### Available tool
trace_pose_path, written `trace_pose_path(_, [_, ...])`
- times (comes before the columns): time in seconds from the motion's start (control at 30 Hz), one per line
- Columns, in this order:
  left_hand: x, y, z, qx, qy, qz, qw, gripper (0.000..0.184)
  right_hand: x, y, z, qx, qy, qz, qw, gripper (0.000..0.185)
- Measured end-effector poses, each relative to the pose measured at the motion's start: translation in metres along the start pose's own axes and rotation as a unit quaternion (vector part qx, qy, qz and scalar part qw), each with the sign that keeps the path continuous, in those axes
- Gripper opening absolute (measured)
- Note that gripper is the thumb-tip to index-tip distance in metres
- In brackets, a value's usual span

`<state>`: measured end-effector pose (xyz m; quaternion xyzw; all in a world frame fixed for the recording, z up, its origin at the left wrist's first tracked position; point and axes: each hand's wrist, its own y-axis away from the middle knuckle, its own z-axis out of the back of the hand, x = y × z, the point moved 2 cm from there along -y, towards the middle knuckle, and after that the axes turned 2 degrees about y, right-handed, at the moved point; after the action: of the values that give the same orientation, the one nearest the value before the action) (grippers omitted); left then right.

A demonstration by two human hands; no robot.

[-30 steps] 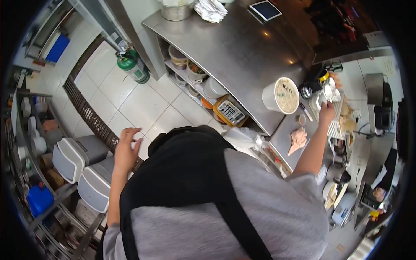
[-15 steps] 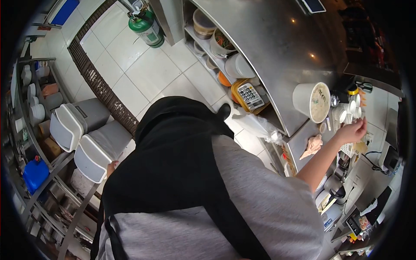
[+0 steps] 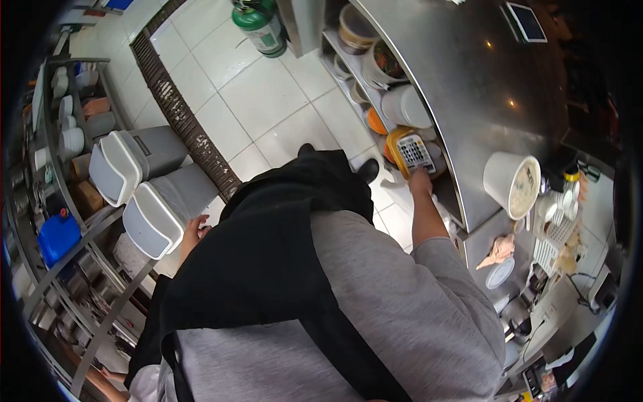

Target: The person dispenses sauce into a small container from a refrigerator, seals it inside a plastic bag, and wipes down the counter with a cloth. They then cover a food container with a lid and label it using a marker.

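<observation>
My right hand (image 3: 420, 179) reaches down to the under-counter shelf and touches the near end of a white calculator (image 3: 411, 149). Its fingertips are partly hidden, so whether they grip it I cannot make out. Beneath the calculator is a yellow-rimmed container (image 3: 396, 155). Beside the grey bins, my left hand (image 3: 194, 231) hangs with its fingers apart and nothing in them. The closest bin (image 3: 153, 221) has a white-framed lid.
A large white tub (image 3: 497, 181) stands on the steel counter (image 3: 462, 87), with a crumpled pinkish cloth (image 3: 499, 251) and round lid (image 3: 500, 273) nearby. A green gas cylinder (image 3: 262, 30) stands on the tiles by a floor drain (image 3: 177, 110). Another person's arm (image 3: 100, 383) shows at lower left.
My right hand has left the cups beyond the tub and come down to the calculator on the shelf. More of my left hand shows. The view has shifted, and another person's arm has appeared.
</observation>
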<state>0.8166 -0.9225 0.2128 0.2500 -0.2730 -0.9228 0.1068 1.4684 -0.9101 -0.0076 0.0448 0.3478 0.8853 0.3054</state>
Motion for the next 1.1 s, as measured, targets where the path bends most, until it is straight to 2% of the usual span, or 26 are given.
trace_pose_path(0.07, [0.011,0.016,-0.001,-0.014,0.045,0.032,0.998,0.032,-0.001,0.004,0.01,-0.023,0.02,0.017,0.999,0.046])
trace_pose_path(0.1, [0.018,0.026,-0.001,-0.021,0.087,0.058,0.994,0.033,0.004,0.01,0.024,-0.005,0.03,0.006,1.0,0.035])
trace_pose_path(0.17, [0.06,0.035,-0.012,-0.024,0.08,0.072,0.994,0.034,0.017,0.021,0.047,0.009,0.041,0.003,0.999,0.029])
trace_pose_path(0.23, [0.082,0.035,-0.017,0.021,0.054,0.058,0.997,0.033,0.029,0.026,0.068,-0.041,0.061,-0.006,0.997,0.028])
trace_pose_path(0.27, [0.093,0.028,-0.022,-0.003,0.057,0.024,0.998,0.032,0.036,0.024,0.075,-0.034,0.084,0.002,0.996,0.029])
trace_pose_path(0.37, [0.03,-0.018,0.022,-0.061,0.103,0.075,0.99,0.031,0.075,0.047,0.107,-0.016,0.052,0.048,0.997,0.031])
trace_pose_path(0.43, [0.001,-0.059,0.05,-0.121,0.108,-0.002,0.987,0.032,0.109,0.057,0.123,0.026,0.051,0.105,0.993,0.033])
trace_pose_path(0.47, [-0.014,-0.078,0.064,-0.133,0.118,0.002,0.984,0.032,0.116,0.043,0.116,0.054,0.075,0.166,0.982,0.033])
trace_pose_path(0.5, [-0.032,-0.097,0.077,-0.14,0.137,-0.043,0.98,0.032,0.124,0.023,0.106,0.084,0.1,0.225,0.966,0.032])
trace_pose_path(0.53, [-0.042,-0.111,0.087,-0.148,0.154,-0.087,0.973,0.033,0.143,0.017,0.115,0.075,0.108,0.234,0.963,0.032])
trace_pose_path(0.6, [-0.04,-0.138,0.092,-0.136,0.142,-0.083,0.977,0.033,0.199,0.003,0.128,0.064,-0.018,0.28,0.958,0.03])
trace_pose_path(0.63, [-0.042,-0.151,0.098,-0.11,0.124,-0.084,0.983,0.032,0.231,-0.007,0.136,0.056,-0.015,0.292,0.955,0.03])
trace_pose_path(0.7, [-0.023,-0.167,0.099,-0.076,0.118,-0.038,0.989,0.032,0.301,-0.027,0.157,0.052,-0.129,0.315,0.939,0.029])
trace_pose_path(0.73, [0.002,-0.175,0.088,-0.091,0.121,-0.027,0.988,0.028,0.341,-0.025,0.176,0.016,-0.137,0.367,0.92,0.029])
trace_pose_path(0.8, [0.059,-0.172,0.067,-0.111,0.156,0.018,0.981,0.027,0.423,-0.012,0.216,0.014,-0.121,0.389,0.913,0.03])
trace_pose_path(0.83, [0.075,-0.162,0.069,-0.079,0.158,0.107,0.978,0.028,0.463,-0.003,0.235,0.011,-0.111,0.399,0.91,0.03])
trace_pose_path(0.87, [0.095,-0.149,0.069,-0.049,0.161,0.193,0.967,0.03,0.504,0.008,0.252,0.063,-0.13,0.418,0.897,0.032])
trace_pose_path(0.9, [0.171,-0.146,0.017,-0.03,0.102,0.212,0.972,0.034,0.545,0.016,0.266,0.116,-0.148,0.437,0.88,0.033])
trace_pose_path(0.93, [0.163,-0.132,0.039,0.008,0.115,0.274,0.955,0.034,0.581,0.01,0.266,0.094,-0.147,0.507,0.844,0.035])
trace_pose_path(1.0, [0.17,-0.12,0.056,-0.013,0.185,0.333,0.925,0.034,0.652,0.031,0.294,0.124,-0.109,0.55,0.819,0.039])
trace_pose_path(1.1, [0.167,-0.131,0.069,-0.147,0.262,0.389,0.871,0.035,0.746,0.031,0.309,0.134,-0.065,0.59,0.794,0.043])
